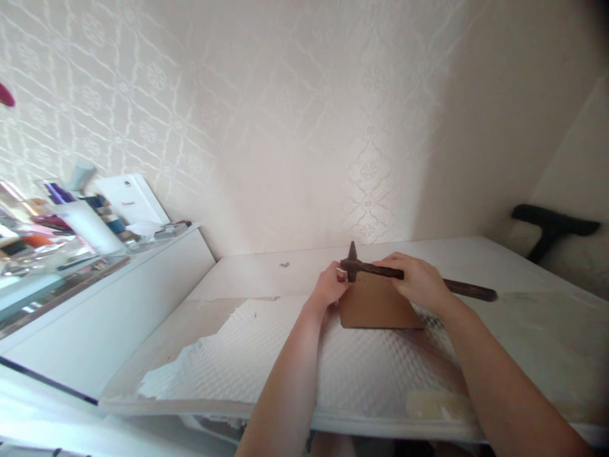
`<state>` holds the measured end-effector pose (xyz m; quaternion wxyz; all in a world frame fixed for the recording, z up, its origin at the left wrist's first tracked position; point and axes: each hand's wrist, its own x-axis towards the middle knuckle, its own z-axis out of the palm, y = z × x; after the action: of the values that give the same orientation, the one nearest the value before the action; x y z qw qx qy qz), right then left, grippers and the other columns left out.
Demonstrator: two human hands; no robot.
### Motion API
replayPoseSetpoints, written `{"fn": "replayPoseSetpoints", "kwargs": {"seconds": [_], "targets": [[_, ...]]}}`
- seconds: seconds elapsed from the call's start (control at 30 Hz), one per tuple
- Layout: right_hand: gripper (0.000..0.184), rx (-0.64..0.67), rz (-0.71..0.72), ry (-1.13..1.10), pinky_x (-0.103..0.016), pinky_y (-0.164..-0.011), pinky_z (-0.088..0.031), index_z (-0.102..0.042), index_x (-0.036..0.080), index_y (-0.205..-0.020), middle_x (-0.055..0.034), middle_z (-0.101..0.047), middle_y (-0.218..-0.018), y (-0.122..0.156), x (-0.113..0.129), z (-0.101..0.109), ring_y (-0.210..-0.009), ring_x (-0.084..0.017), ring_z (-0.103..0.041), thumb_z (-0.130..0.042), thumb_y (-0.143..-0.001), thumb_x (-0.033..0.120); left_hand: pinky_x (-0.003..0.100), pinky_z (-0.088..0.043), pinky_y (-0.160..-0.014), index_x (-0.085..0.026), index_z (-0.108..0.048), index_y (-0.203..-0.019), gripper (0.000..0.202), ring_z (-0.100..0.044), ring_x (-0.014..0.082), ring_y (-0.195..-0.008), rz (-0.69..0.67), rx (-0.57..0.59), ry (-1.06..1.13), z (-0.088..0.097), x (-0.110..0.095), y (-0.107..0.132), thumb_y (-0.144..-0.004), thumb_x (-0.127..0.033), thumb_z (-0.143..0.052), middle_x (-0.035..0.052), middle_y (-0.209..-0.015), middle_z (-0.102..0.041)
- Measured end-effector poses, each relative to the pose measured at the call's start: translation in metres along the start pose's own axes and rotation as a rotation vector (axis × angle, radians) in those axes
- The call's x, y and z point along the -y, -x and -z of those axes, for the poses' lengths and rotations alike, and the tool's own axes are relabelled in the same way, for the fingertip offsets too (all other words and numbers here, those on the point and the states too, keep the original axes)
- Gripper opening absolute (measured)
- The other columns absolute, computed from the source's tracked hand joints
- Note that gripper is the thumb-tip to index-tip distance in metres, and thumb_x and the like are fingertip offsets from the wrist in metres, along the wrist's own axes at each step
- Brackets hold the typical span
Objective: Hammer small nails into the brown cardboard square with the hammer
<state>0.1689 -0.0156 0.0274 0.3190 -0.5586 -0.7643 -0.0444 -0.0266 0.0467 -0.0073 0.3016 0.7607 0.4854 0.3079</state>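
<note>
1. Much of the counter (537,336) is under a ragged, quilted white sheet (214,355); that soft backing could let work shift under a blow.
2. Brown cardboard (378,310) lies over the sheet, between the 2 hands; a stray strike might dent or tear it.
3. The hammer (373,270) sits crosswise at the cardboard's far edge, the right hand (421,279) closed round its handle; a slack grip could let the head veer.
4. Off left stands a white box (130,200); I can't see inside.
5. The left hand (330,287) is partly curled beside the hammer head, so bruised fingers seem likeliest; its hold I can't tell.
6. Near the box, a white cup (92,230) seems to hold a purple item (59,193).
</note>
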Motion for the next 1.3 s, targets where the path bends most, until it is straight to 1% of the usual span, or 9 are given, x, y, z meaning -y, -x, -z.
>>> {"fn": "replayPoseSetpoints", "kwargs": {"seconds": [0.23,0.33,0.43,0.63,0.83,0.93,1.07,1.23,1.3], "targets": [[0.046,0.011,-0.012,-0.016,-0.026,-0.068,-0.045,-0.063,0.032,-0.100,0.0052,-0.063,-0.100,0.0003,0.0000,-0.0011,-0.084,-0.017,-0.059,-0.047,-0.066,0.006,0.023,-0.044,-0.067,-0.018,-0.049,-0.093,0.028,-0.058,0.0129,-0.073,-0.005,-0.002,-0.013,0.0005,0.0002,0.0000,-0.066,-0.014,-0.058,0.0007,-0.079,-0.063],[0.046,-0.006,-0.018,-0.023,-0.026,-0.069,-0.045,-0.062,0.032,-0.102,0.0047,-0.063,-0.101,-0.0001,-0.0009,-0.0014,-0.084,-0.017,-0.059,-0.047,-0.067,0.007,0.023,-0.044,-0.069,-0.019,-0.049,-0.093,0.028,-0.058,0.0130,-0.073,-0.017,-0.002,-0.017,-0.0002,0.0016,-0.0007,-0.067,-0.014,-0.058,0.0001,-0.076,-0.063],[0.045,0.019,-0.010,-0.019,-0.027,-0.069,-0.045,-0.063,0.032,-0.101,0.0050,-0.063,-0.100,-0.0001,-0.0008,-0.0011,-0.085,-0.018,-0.059,-0.047,-0.067,0.008,0.024,-0.044,-0.069,-0.019,-0.049,-0.093,0.028,-0.058,0.0132,-0.074,-0.011,-0.001,-0.021,-0.0007,0.0023,-0.0011,-0.067,-0.015,-0.059,0.0006,-0.077,-0.063],[0.045,0.022,-0.021,-0.028,-0.027,-0.070,-0.045,-0.063,0.031,-0.102,0.0047,-0.063,-0.100,0.0000,-0.0011,-0.0008,-0.086,-0.018,-0.059,-0.047,-0.067,0.008,0.023,-0.044,-0.068,-0.018,-0.049,-0.093,0.027,-0.058,0.0126,-0.073,-0.011,0.003,-0.015,-0.0002,0.0009,-0.0007,-0.068,-0.014,-0.058,0.0008,-0.078,-0.063],[0.046,0.006,-0.024,-0.035,-0.026,-0.069,-0.044,-0.063,0.032,-0.101,0.0052,-0.063,-0.101,-0.0006,-0.0032,-0.0027,-0.084,-0.017,-0.059,-0.046,-0.067,0.007,0.023,-0.044,-0.069,-0.018,-0.048,-0.092,0.027,-0.057,0.0118,-0.072,-0.023,0.014,-0.008,-0.0002,0.0030,-0.0019,-0.067,-0.013,-0.058,-0.0013,-0.074,-0.061],[0.046,0.022,-0.027,-0.026,-0.026,-0.068,-0.044,-0.063,0.033,-0.100,0.0057,-0.063,-0.099,-0.0004,-0.0030,-0.0021,-0.084,-0.017,-0.059,-0.047,-0.066,0.007,0.023,-0.043,-0.068,-0.018,-0.048,-0.092,0.028,-0.057,0.0120,-0.071,-0.018,0.039,0.040,0.0000,0.0054,-0.0024,-0.067,-0.010,-0.057,-0.0008,-0.075,-0.060],[0.043,-0.042,-0.062,-0.036,-0.026,-0.068,-0.045,-0.063,0.032,-0.101,0.0048,-0.062,-0.102,-0.0005,-0.0039,-0.0010,-0.084,-0.018,-0.059,-0.048,-0.067,0.009,0.021,-0.042,-0.066,-0.017,-0.045,-0.093,0.033,-0.055,0.0096,-0.071,-0.003,0.103,0.196,0.0008,0.0062,-0.0022,-0.065,0.000,-0.052,-0.0007,-0.077,-0.059],[0.044,0.016,-0.025,-0.057,-0.025,-0.069,-0.045,-0.064,0.031,-0.100,0.0043,-0.064,-0.098,-0.0009,-0.0060,-0.0022,-0.084,-0.017,-0.059,-0.048,-0.066,0.008,0.019,-0.042,-0.065,-0.015,-0.045,-0.090,0.035,-0.053,0.0083,-0.070,0.017,0.127,0.276,0.0020,0.0022,-0.0015,-0.062,0.004,-0.054,-0.0005,-0.076,-0.057],[0.045,-0.003,-0.028,-0.063,-0.026,-0.070,-0.045,-0.063,0.031,-0.100,0.0039,-0.064,-0.099,-0.0011,-0.0063,-0.0022,-0.084,-0.018,-0.059,-0.048,-0.066,0.008,0.020,-0.041,-0.065,-0.015,-0.045,-0.091,0.035,-0.053,0.0083,-0.070,0.032,0.135,0.301,0.0020,0.0008,-0.0010,-0.063,0.004,-0.053,0.0000,-0.077,-0.057]]}}
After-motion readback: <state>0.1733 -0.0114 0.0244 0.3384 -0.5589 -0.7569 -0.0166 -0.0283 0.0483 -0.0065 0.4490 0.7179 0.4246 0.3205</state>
